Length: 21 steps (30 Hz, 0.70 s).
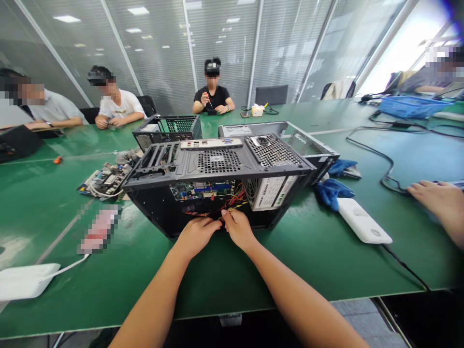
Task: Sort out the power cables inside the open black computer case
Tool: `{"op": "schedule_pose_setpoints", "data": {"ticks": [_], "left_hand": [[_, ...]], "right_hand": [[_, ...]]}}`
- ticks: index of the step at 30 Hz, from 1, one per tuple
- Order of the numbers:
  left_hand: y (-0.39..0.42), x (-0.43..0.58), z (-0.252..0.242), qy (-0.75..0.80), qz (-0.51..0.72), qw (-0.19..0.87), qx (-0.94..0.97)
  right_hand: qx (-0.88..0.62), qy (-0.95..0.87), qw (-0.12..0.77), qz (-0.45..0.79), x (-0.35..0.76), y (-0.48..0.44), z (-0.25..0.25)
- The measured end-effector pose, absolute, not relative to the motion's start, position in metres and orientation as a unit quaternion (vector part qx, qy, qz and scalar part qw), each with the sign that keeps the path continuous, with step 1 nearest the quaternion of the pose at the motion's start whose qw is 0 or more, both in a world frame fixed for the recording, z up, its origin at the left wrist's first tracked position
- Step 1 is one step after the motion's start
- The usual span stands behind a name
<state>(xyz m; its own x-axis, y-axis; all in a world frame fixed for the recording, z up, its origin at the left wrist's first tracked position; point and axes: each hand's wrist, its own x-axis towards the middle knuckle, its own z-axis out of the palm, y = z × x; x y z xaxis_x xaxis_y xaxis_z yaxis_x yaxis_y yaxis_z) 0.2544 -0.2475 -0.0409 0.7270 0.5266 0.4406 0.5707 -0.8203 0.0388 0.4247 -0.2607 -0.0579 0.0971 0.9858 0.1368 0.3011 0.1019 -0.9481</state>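
A black computer case (213, 171) stands on the green table with its side open toward me. Inside it show a motherboard (203, 189) and a white-labelled power supply (272, 192). Thin coloured cables (237, 197) run from the power supply toward my hands. At the lower opening, my left hand (198, 234) is closed, its fingertips by the cables. Close beside it, my right hand (237, 226) pinches the cables between thumb and fingers. The exact part under the left fingertips is hidden.
More cases (166, 128) stand behind, with loose circuit boards (105, 180) to the left. Right of the case lie blue gloves (333, 192) and a white power bank (363, 221). Another person's hand (440, 203) rests at the right; several people sit around the table.
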Motion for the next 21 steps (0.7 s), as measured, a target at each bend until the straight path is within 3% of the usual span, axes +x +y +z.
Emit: {"op": "schedule_pose_setpoints", "data": {"ticks": [7,21], "left_hand": [[-0.2477,0.2538,-0.0445,-0.313,-0.190,0.041,-0.929],[-0.2493,0.2563,-0.0436,-0.334,-0.266,0.034,-0.904]], "right_hand": [[-0.561,-0.582,0.472,0.352,0.4236,-0.2603,-0.0624],[-0.555,-0.566,0.479,0.377,0.4244,-0.2588,-0.0626]]}}
